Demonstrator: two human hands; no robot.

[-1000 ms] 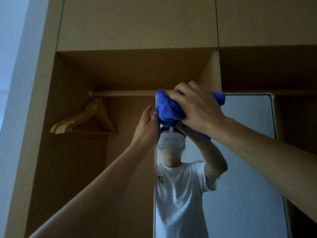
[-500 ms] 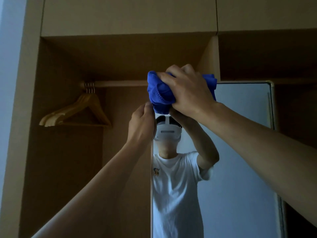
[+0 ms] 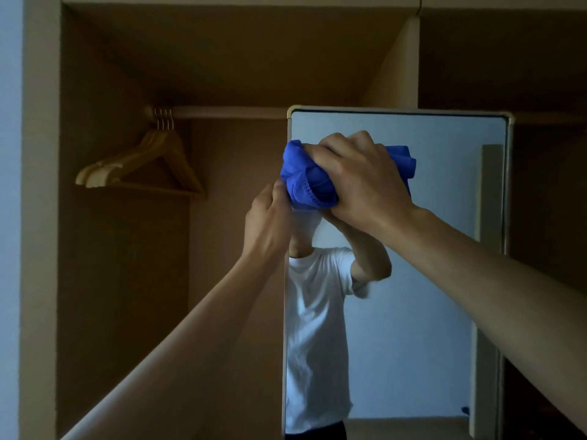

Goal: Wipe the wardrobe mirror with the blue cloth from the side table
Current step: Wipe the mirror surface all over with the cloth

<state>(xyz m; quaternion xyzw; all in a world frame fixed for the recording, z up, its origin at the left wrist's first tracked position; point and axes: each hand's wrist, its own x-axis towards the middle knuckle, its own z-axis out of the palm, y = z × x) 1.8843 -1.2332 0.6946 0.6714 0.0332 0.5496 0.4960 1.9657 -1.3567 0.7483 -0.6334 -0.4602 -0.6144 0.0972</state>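
Note:
A tall wardrobe mirror (image 3: 422, 312) in a pale frame stands in the open wardrobe, right of centre. My right hand (image 3: 362, 179) grips a bunched blue cloth (image 3: 301, 176) and presses it against the glass near the mirror's upper left corner. My left hand (image 3: 268, 217) grips the mirror's left edge just below the cloth, fingers curled round the frame. The glass reflects a person in a white T-shirt with a raised arm.
A hanging rail (image 3: 228, 112) crosses the wardrobe's left bay, with several wooden hangers (image 3: 139, 166) at its left end. A vertical divider panel (image 3: 400, 68) rises behind the mirror's top. A darker bay (image 3: 546, 185) lies to the right.
The cloth and my right hand have slid down from the mirror's top edge onto the glass, and the top frame now shows. My left hand keeps its hold on the left edge.

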